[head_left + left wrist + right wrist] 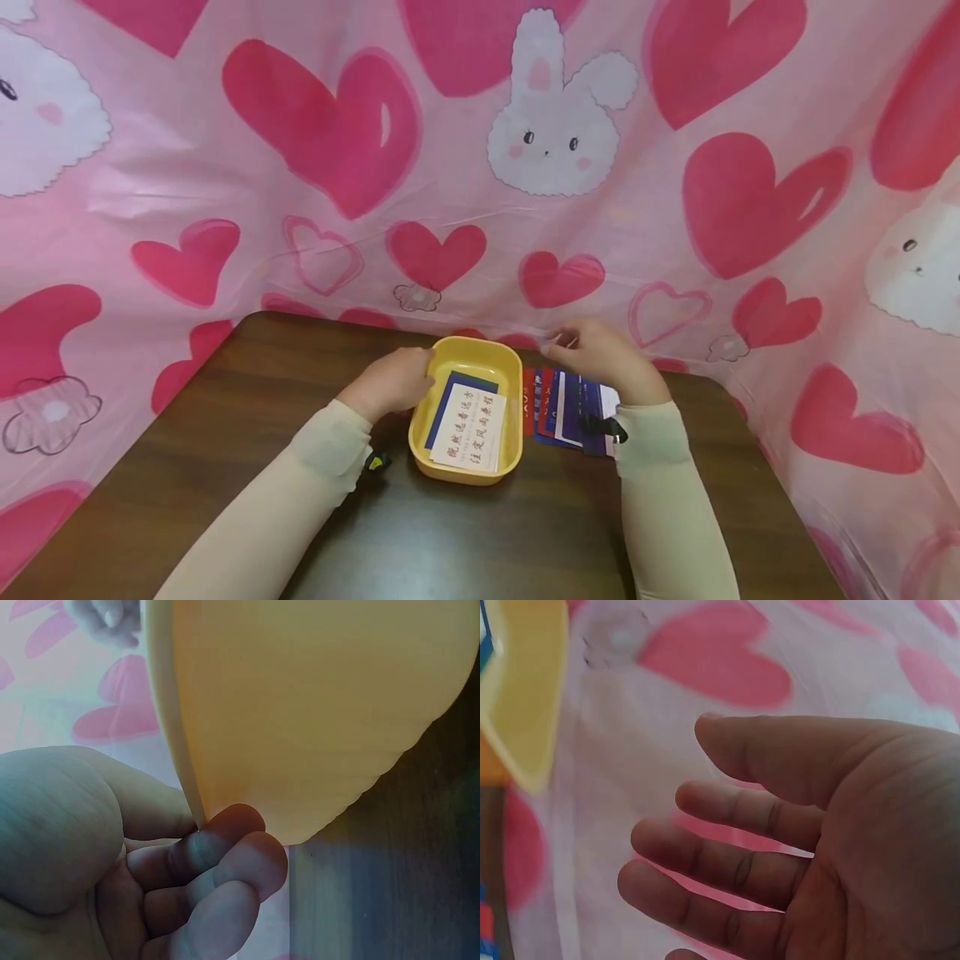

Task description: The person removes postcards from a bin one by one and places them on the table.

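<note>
My left hand (396,382) pinches the left rim of a yellow plastic tray (513,392), thumb on one side of the wall and fingers curled against the other, as the left wrist view shows. Inside the tray lies a white card (471,427) with rows of printed characters, on top of a blue card (437,423). Right of the tray, my right hand (600,357) is raised with relaxed fingers and nothing between them. Below it, a fanned row of red, blue and white cards (551,408) lies on the table, partly hidden by the right hand and wrist.
The dark wooden table (450,542) ends at a pink cloth backdrop (465,183) printed with hearts and rabbits, close behind the tray. Dark straps hang from both wrists, the right strap (606,427) overlapping the cards.
</note>
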A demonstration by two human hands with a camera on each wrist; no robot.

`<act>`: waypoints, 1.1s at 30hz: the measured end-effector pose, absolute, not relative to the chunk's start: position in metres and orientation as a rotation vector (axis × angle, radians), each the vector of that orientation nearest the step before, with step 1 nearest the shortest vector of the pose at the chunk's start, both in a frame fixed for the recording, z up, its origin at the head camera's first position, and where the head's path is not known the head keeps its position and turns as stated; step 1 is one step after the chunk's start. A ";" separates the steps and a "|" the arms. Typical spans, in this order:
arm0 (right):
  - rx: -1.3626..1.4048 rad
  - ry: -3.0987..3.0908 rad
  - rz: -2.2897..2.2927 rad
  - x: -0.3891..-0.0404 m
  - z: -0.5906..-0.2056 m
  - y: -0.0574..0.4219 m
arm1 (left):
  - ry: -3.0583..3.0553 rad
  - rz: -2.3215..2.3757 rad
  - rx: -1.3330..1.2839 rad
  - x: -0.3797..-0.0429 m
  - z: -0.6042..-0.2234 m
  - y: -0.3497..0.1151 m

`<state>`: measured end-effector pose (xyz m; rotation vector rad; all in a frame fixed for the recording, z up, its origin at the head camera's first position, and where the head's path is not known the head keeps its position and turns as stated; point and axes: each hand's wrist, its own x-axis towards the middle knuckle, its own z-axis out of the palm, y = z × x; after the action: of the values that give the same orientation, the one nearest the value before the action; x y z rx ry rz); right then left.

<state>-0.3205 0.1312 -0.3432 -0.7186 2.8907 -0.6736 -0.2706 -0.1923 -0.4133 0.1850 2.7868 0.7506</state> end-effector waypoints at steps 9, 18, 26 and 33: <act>-0.896 2.693 -0.279 -0.319 -0.357 0.040 | 2.770 0.746 0.162 -0.269 -0.413 -0.191; -0.971 2.549 0.076 -0.332 -0.385 -0.009 | 2.748 0.780 0.168 -0.265 -0.411 -0.193; -0.878 2.524 0.130 -0.337 -0.398 -0.020 | 2.762 0.796 0.201 -0.267 -0.412 -0.194; -0.831 2.586 0.147 -0.324 -0.393 -0.024 | 2.783 0.791 0.225 -0.268 -0.413 -0.194</act>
<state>-0.3239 -0.0237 -0.3925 -0.8306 2.5855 0.1474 -0.2678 -0.1935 -0.4128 0.2247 2.7834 0.7908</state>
